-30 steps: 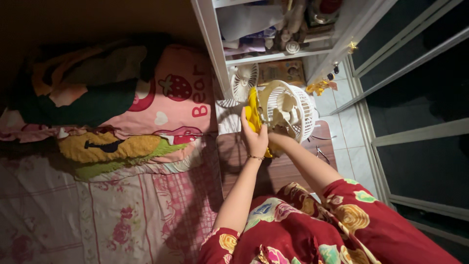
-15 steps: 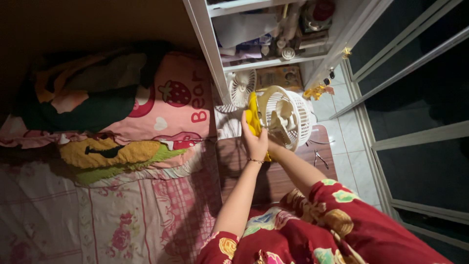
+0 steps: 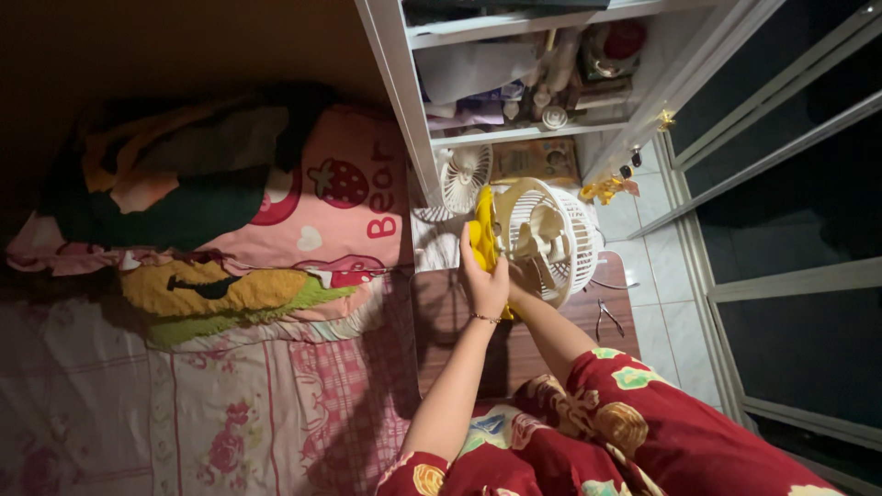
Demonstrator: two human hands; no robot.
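Note:
A white table fan (image 3: 551, 234) with a round cage grille is tilted over a small wooden table (image 3: 551, 321). My left hand (image 3: 485, 280) presses a yellow cloth (image 3: 481, 230) against the left rim of the grille. My right hand (image 3: 517, 294) reaches under the fan's lower edge and appears to grip it there; most of that hand is hidden behind my left hand and the cage. Both forearms stretch forward from red flowered sleeves.
A loose white fan grille (image 3: 463, 174) leans by the white shelf unit (image 3: 404, 101), which holds jars and papers. Pliers (image 3: 604, 319) lie on the table's right edge. A bed with pink pillows (image 3: 340, 202) is at left, glass doors (image 3: 790, 184) at right.
The fan has turned slightly in my hands, and the yellow cloth has stayed on its left rim. The view has shifted a little; nothing was let go.

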